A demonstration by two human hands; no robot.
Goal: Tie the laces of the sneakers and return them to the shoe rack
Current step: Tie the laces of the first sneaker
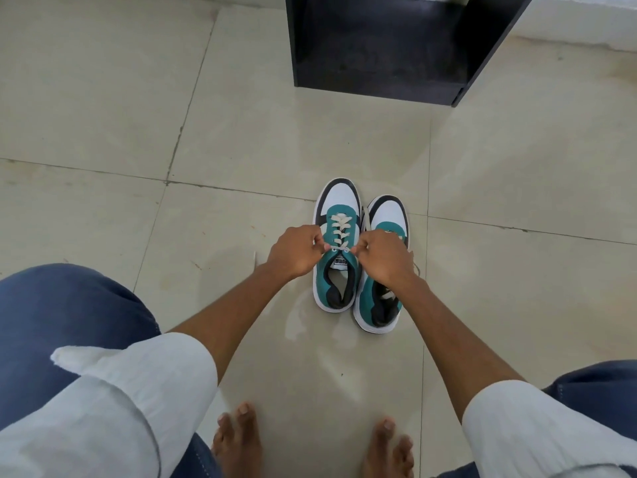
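Two teal, white and black sneakers stand side by side on the tiled floor, toes pointing away from me. The left sneaker (339,201) has white laces (339,227) crossed up its tongue. My left hand (294,251) pinches one lace end at the top eyelets, and my right hand (381,257) pinches the other end. My right hand and forearm cover the middle of the right sneaker (387,215), so its laces are mostly hidden. The black shoe rack (375,46) stands on the floor beyond the sneakers, its lower shelf bare.
I crouch over the shoes with my knees in blue jeans at both lower corners and my bare feet (241,439) at the bottom edge. Pale floor tiles (138,115) stretch to the left and right. A white wall base runs behind the rack.
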